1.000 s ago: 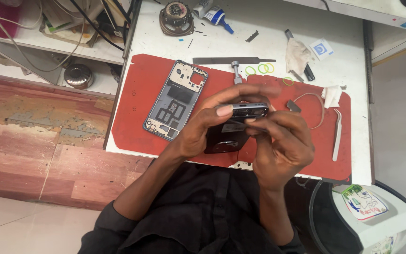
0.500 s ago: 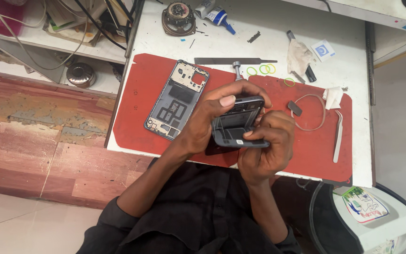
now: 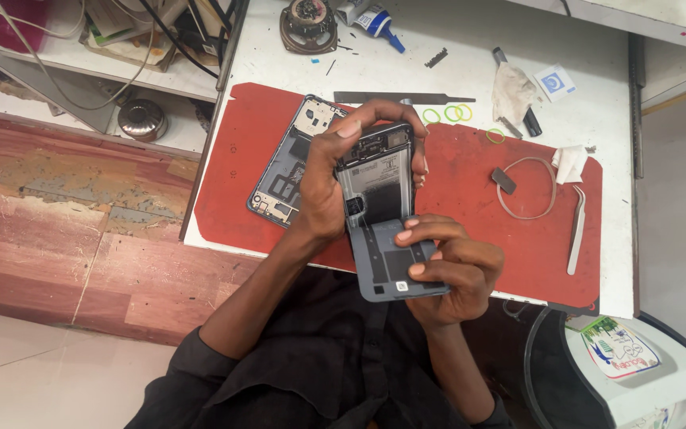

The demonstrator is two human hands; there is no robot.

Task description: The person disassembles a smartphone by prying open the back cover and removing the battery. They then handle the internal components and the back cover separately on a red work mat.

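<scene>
My left hand (image 3: 323,187) is clamped around an opened phone body (image 3: 376,171), thumb curled over its top edge at twelve o'clock and fingertips showing along its far side, while my right hand (image 3: 448,268) pinches a grey back cover (image 3: 395,266) between thumb on top and fingers beneath. The cover sits at six o'clock from the phone body, its upper edge touching or just overlapping the body's lower end; I cannot tell whether the two are joined there. Both pieces run lengthwise from twelve to six, the cover tilted slightly toward five, so the pair forms one long, faintly bent line held above the near edge of the bench. The left hand is the nearer one to the phone body, the right to the cover. The phone body is dark-framed, with a silvery rectangular panel filling most of its open face and a darker band near the top. The cover is flat, matte grey, with a darker square patch and a small pale tag at its lower edge. Under my hands lies a red work mat (image 3: 470,183); at nine o'clock of the left hand rests a second stripped phone frame (image 3: 283,171), and at three o'clock, well apart, a loop of rubber band (image 3: 527,191) and tweezers (image 3: 576,230).
</scene>
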